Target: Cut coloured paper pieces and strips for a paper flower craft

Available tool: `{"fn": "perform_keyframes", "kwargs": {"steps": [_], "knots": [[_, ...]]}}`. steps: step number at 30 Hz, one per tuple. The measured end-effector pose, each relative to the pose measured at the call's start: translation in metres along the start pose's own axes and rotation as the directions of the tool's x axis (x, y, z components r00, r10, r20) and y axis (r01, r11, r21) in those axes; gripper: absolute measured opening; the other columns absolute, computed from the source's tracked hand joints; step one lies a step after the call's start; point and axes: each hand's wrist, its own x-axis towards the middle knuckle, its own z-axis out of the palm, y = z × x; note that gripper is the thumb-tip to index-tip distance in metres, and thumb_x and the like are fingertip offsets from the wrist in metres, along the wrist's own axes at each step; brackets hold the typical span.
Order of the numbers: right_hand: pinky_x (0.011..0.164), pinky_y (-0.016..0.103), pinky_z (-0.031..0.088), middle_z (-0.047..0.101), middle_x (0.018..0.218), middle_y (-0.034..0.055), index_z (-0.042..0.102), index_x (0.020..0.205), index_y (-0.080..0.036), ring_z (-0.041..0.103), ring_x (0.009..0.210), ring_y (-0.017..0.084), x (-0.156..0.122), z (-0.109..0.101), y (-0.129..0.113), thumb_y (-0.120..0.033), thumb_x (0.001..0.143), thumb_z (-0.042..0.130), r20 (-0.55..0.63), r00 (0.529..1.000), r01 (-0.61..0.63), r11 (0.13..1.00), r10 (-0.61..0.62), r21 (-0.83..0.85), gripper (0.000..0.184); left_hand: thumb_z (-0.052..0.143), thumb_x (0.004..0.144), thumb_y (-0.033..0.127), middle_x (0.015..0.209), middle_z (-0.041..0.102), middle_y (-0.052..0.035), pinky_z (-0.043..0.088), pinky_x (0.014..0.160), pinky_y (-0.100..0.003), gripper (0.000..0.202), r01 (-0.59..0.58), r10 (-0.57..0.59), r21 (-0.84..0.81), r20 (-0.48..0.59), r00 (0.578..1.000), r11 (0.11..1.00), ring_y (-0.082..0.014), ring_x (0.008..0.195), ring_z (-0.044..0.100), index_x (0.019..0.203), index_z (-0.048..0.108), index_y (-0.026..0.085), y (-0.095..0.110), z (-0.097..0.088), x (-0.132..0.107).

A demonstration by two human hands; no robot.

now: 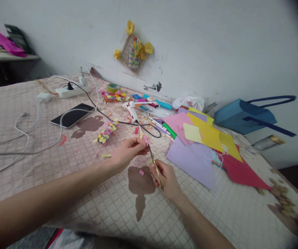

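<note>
My right hand (166, 176) grips a pair of scissors (155, 162) with gold-coloured handles, its blades pointing away from me. At the blade tips, my left hand (132, 150) pinches a small pink paper piece (146, 139). The blades lie close against this paper; whether they cut into it cannot be made out. A small pink scrap (141, 172) rests on the cloth below my hands. Beyond my left wrist lies a strip of yellow, pink and purple paper flowers (107, 131). A pale yellow paper strip (106, 156) is near my left forearm.
A white glue gun (132, 110) stands behind my hands, its black cord looping nearby. Felt-like coloured sheets (190, 159) and a green marker (169, 130) lie to the right. Leftward are a tablet (72, 116), white cables and a power strip (72, 91). A blue bag (244, 116) leans by the wall.
</note>
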Motion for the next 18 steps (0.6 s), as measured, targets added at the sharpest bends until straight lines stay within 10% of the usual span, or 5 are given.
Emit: {"fn": "perform_keyframes", "kwargs": {"steps": [18], "knots": [[0.043, 0.020, 0.026, 0.042, 0.048, -0.0046, 0.045, 0.062, -0.018, 0.037, 0.044, 0.008, -0.0007, -0.0019, -0.0004, -0.047, 0.085, 0.043, -0.003, 1.000, 0.013, 1.000, -0.013, -0.026, 0.037, 0.066, 0.072, 0.025, 0.070, 0.062, -0.0014, 0.045, 0.074, -0.028, 0.017, 0.040, -0.041, 0.020, 0.052, 0.998, 0.999, -0.0106, 0.069, 0.058, 0.070, 0.055, 0.012, 0.0087, -0.0024, 0.0035]]}}
